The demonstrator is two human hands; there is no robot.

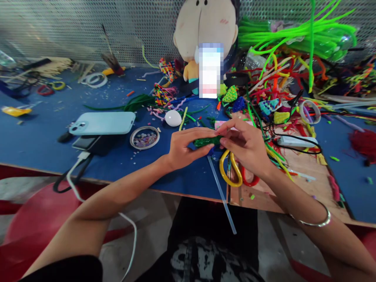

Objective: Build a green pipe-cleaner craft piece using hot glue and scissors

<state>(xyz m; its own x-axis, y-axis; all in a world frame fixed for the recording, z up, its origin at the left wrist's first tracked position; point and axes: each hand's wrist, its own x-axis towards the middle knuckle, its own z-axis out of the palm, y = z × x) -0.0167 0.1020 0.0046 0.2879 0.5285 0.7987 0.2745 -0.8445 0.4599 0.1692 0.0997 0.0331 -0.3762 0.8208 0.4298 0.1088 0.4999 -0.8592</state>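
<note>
Over the front of the blue table, my left hand (188,147) grips a short dark green pipe-cleaner piece (202,142) between thumb and fingers. At the piece's right end, my right hand (243,143) is closed in a pinch; its fingertips hide exactly what they grasp. Just below that hand lie scissors with yellow and red handles (230,168). A clear glue stick (221,196) sticks out past the table's front edge. Beyond my left hand are a white egg-shaped piece (173,118) and a round dish of small beads (144,138).
A light blue phone (102,123) lies on a dark device with a white cable (72,180) hanging off the edge. A lit phone screen (210,70) leans on a big-headed doll (205,27). Bright green pipe cleaners (293,37) and tangled scraps crowd the right. A red stool (38,219) stands lower left.
</note>
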